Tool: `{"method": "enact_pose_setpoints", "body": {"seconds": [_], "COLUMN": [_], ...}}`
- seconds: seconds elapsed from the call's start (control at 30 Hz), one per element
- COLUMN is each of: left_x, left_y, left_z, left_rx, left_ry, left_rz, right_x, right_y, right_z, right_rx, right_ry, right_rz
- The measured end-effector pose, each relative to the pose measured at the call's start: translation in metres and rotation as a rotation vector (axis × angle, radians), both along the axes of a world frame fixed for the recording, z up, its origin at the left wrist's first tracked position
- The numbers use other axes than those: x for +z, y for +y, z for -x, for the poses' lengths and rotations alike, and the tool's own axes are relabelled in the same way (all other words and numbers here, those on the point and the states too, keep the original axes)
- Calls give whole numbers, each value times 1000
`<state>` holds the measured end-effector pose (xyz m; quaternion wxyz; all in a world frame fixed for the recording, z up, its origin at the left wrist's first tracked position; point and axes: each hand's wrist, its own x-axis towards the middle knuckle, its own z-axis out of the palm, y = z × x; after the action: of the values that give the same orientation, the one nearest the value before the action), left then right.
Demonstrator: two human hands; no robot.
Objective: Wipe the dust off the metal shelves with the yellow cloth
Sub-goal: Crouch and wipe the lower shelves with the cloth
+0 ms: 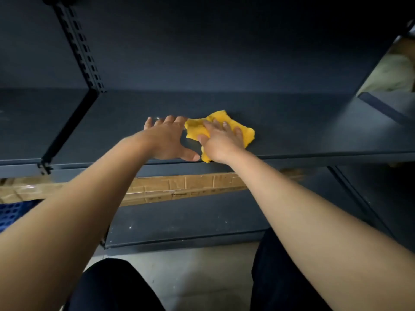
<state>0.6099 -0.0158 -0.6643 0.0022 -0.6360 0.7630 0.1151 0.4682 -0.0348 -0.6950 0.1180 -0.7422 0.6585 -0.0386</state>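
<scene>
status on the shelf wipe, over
Open right hand pressing yellow cloth flat on metal shelf. Open left hand flat on shelf beside cloth's left edge. Only that hand near the cloth's path.

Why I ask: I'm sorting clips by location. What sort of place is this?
Likely a storeroom: dark metal shelving with a slotted upright, a taped cardboard box below it, a blue plastic crate.

The dark metal shelf (303,129) carries a crumpled yellow cloth (196,131) near its front edge, and the left hand (167,140) rests flat beside it. On the lower shelf (190,221) lies a cardboard box (179,185).
</scene>
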Motion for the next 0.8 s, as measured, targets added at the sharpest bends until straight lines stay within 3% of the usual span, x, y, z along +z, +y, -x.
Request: {"method": "enact_pose_setpoints", "body": {"seconds": [0.2, 0.33, 0.57, 0.8], "left_x": [-10, -24, -39, -36], "left_y": [21, 24, 20, 21], "left_z": [-56, -57, -67, -70], "left_rx": [182, 160, 190, 213], "left_ry": [128, 313, 287, 268], "left_rz": [51, 172, 170, 193], "right_x": [0, 4, -4, -2], "right_y": [-2, -7, -20, -8], "right_z": [-43, -26, -22, -79], "right_rx": [149, 85, -133, 109], "right_ry": [-12, 17, -7, -24], "right_rz": [9, 19, 29, 23]}}
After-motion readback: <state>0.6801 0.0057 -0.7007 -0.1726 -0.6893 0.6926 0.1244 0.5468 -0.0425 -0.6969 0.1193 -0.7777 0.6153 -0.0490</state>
